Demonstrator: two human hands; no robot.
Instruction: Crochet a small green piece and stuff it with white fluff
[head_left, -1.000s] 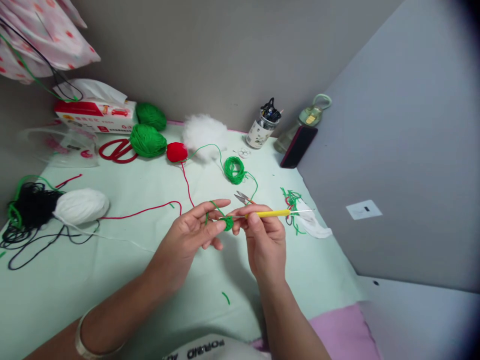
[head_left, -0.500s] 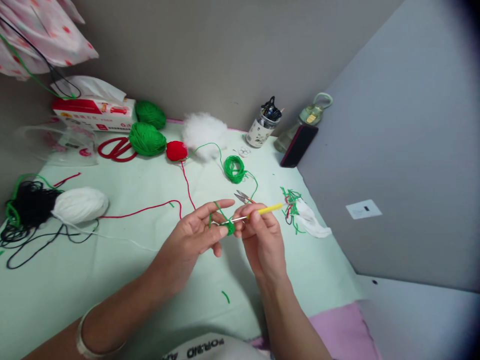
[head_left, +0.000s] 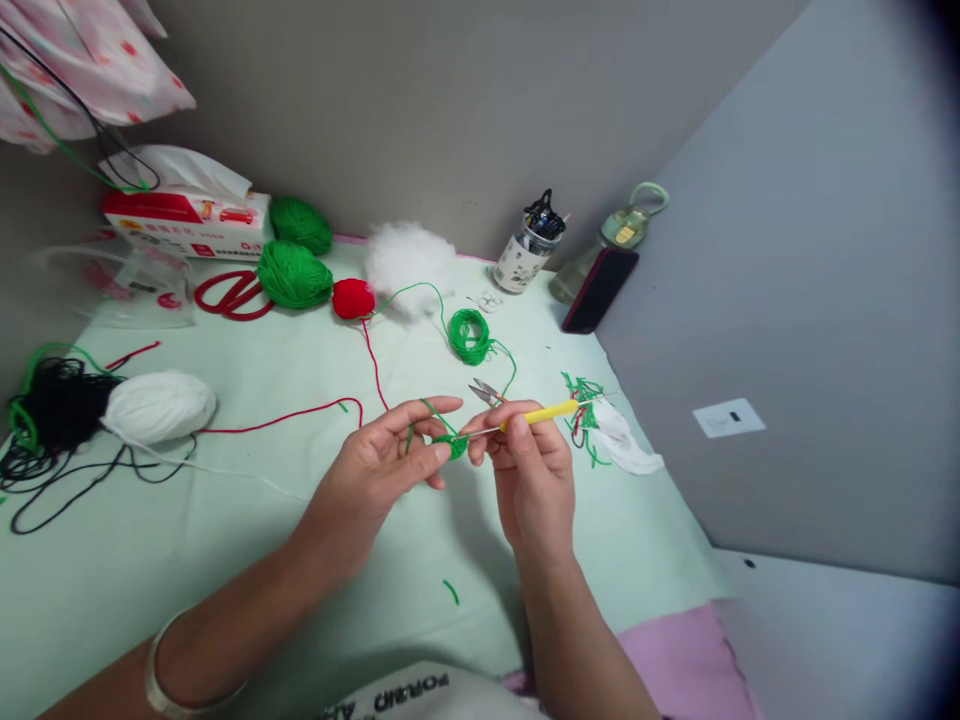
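Pale green cloth point(head_left: 247, 520) covers the table, which sits in a corner of grey walls. Above the middle of it, the left hand point(head_left: 382, 465) pinches a small green crochet piece point(head_left: 454, 446) between thumb and middle finger, with the forefinger stretched out straight and a strand of green yarn point(head_left: 431, 410) looped over it. A bangle point(head_left: 161, 672) circles that wrist.

The right hand point(head_left: 531, 472) grips a yellow crochet hook point(head_left: 541, 414) between thumb and forefinger, the other fingers curled under. The hook's metal shaft points left into the green piece; its tip is too small to make out and seems buried in the stitches. The two hands almost touch at the work.

Just behind the hands lie small snips point(head_left: 486, 392), and beyond them a loose coil of green yarn point(head_left: 469, 337). To the right are yarn scraps point(head_left: 581, 398) on a crumpled white tissue point(head_left: 628, 450).

Along the back edge stand a tissue box point(head_left: 184, 222), red scissors point(head_left: 232, 294), two green yarn balls point(head_left: 295, 274), a red yarn ball point(head_left: 353, 299), white stuffing point(head_left: 409, 258), a jar point(head_left: 520, 265), a bottle point(head_left: 619, 228) and a dark phone point(head_left: 598, 290) leaning against it. At the left edge rest a white skein point(head_left: 159, 406) and tangled black yarn point(head_left: 60, 405).
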